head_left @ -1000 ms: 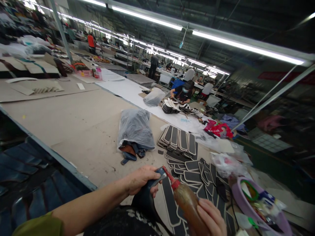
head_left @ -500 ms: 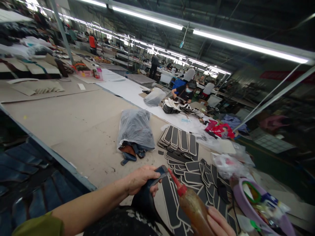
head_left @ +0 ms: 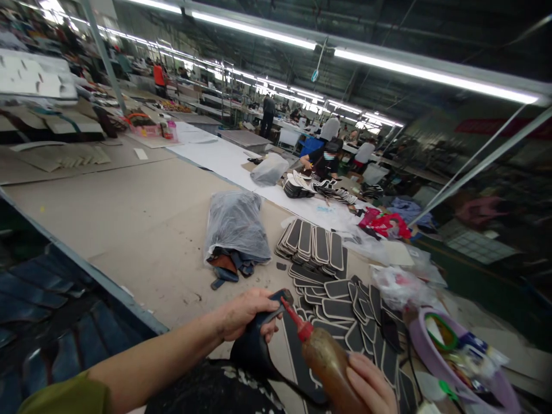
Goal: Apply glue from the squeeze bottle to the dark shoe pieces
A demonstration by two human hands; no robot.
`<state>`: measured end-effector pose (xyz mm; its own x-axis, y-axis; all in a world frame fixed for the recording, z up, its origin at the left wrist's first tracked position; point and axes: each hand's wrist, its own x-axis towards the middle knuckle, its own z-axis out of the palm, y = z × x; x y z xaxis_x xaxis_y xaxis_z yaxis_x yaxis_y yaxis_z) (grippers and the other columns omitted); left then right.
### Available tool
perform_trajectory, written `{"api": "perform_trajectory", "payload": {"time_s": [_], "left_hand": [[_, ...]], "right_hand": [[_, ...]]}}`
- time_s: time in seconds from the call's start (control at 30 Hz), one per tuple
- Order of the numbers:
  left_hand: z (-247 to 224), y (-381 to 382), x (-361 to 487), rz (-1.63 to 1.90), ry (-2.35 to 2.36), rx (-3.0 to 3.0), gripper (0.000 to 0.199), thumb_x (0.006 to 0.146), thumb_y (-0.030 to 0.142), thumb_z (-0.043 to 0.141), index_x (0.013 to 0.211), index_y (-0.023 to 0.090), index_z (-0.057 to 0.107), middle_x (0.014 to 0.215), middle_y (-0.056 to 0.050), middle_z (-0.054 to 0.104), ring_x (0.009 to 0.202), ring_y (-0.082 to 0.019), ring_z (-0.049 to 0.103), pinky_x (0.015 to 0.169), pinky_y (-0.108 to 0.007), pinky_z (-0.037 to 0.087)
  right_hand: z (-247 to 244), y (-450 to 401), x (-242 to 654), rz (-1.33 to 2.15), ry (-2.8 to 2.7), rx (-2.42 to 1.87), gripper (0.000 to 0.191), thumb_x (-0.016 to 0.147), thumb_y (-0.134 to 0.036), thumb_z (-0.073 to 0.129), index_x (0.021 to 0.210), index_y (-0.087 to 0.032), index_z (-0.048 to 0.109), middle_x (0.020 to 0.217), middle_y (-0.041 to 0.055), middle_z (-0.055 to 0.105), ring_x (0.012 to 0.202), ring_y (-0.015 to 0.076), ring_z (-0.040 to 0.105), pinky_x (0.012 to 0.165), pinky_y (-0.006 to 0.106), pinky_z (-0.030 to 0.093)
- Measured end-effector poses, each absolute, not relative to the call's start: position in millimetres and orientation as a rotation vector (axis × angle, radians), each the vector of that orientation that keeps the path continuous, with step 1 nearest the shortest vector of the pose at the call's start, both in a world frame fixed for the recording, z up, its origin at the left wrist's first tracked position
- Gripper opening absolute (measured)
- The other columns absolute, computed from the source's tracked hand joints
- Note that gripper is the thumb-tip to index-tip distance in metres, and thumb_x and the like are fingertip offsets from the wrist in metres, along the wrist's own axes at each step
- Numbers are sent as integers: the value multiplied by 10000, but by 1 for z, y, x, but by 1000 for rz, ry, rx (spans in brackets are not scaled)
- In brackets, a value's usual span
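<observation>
My left hand (head_left: 252, 315) pinches the end of a dark blue leather strip (head_left: 254, 345), which curves down over a black, white-flecked surface close to me. In my right hand (head_left: 368, 379) is a squeeze bottle (head_left: 330, 359) of brown liquid with a red nozzle. The nozzle's tip lies at the strip's end, just beyond my left fingers; I cannot tell whether it touches. Right of my hands lie many loose dark, light-edged panels (head_left: 338, 309), with neat stacks of similar panels (head_left: 313, 244) behind them.
A translucent bag of dark blue pieces (head_left: 237, 224) lies on the brown-covered table (head_left: 142, 230). A purple basket (head_left: 420, 351) with odds and ends stands at the right, beside clear plastic bags (head_left: 403, 287). Dark blue pieces (head_left: 77, 339) lie below the table's left edge. Across it, a co-worker (head_left: 323, 161) handles pieces.
My right hand has moved the bottle left and slightly up, so its nozzle tip now lies over the strip's end. My left hand has stayed nearly still.
</observation>
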<state>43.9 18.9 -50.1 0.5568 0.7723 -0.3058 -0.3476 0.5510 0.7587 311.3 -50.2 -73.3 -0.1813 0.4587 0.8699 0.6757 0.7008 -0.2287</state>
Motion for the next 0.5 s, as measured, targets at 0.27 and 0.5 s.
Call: {"api": "perform_trajectory", "payload": {"time_s": [0.27, 0.5], "left_hand": [[-49, 17, 45, 689, 652, 772, 295, 758, 418, 691, 772, 138, 598, 436, 33, 509, 410, -91, 450, 568, -255, 441], [-34, 10, 38, 673, 834, 1255, 265, 900, 416, 528, 850, 171, 616, 567, 17, 548, 526, -122, 479, 579, -242, 406]], "right_hand": [[-63, -49, 318, -225, -1943, -904, 544, 747, -132, 740, 1257, -138, 550, 1105, 139, 604, 1043, 259, 613, 806, 392, 575], [-70, -59, 314, 59, -1506, -1198, 402, 733, -204, 768, 1108, -174, 625, 1137, 124, 631, 990, 234, 623, 820, 350, 501]]}}
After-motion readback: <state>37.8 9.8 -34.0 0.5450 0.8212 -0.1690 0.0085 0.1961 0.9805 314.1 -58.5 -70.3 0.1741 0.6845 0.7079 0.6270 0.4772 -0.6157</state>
